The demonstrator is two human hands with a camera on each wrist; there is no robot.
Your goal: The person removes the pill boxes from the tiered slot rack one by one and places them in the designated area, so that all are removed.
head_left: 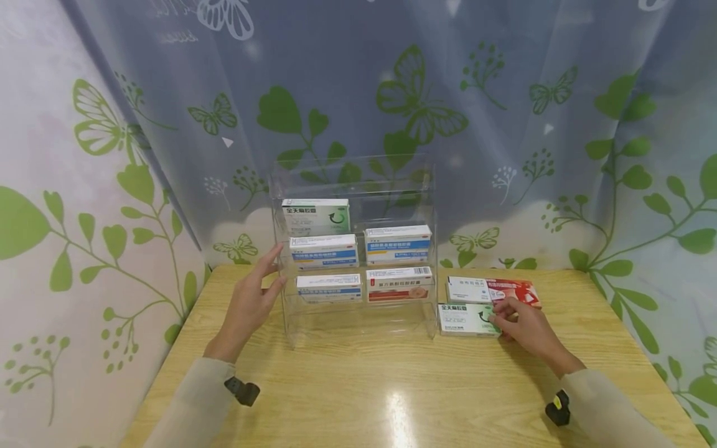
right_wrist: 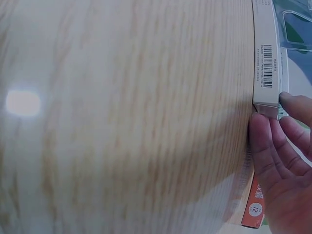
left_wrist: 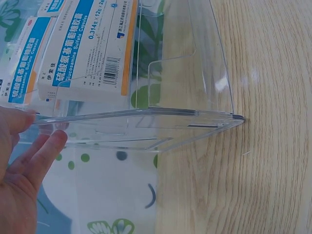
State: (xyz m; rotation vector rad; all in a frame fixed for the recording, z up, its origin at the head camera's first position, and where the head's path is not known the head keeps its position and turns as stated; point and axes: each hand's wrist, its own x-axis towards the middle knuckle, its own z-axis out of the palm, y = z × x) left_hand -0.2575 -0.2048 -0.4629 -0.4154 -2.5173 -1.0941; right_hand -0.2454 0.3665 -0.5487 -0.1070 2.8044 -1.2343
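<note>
A clear acrylic display rack (head_left: 358, 323) stands upright on the table. My left hand (head_left: 254, 305) is at its left side panel, and in the left wrist view thumb and fingers (left_wrist: 48, 146) pinch the panel from either side. My right hand (head_left: 523, 330) pinches the right end of a white-and-green medicine box (head_left: 465, 320) lying right of the rack. In the right wrist view, the thumb (right_wrist: 295, 105) is over that box's corner, fingertips at its end. Just behind lie a white medicine box (head_left: 467, 289) and a red one (head_left: 518, 291), the red partly hidden by my hand.
The rack holds a green-and-white box (head_left: 315, 216) on an upper tier, two blue-and-white boxes (head_left: 323, 252) (head_left: 398, 244) below, then another blue-and-white box (head_left: 328, 289) beside a red-and-white one (head_left: 399, 285). A leaf-and-butterfly curtain (head_left: 347, 93) hangs behind the wooden table (head_left: 336, 386).
</note>
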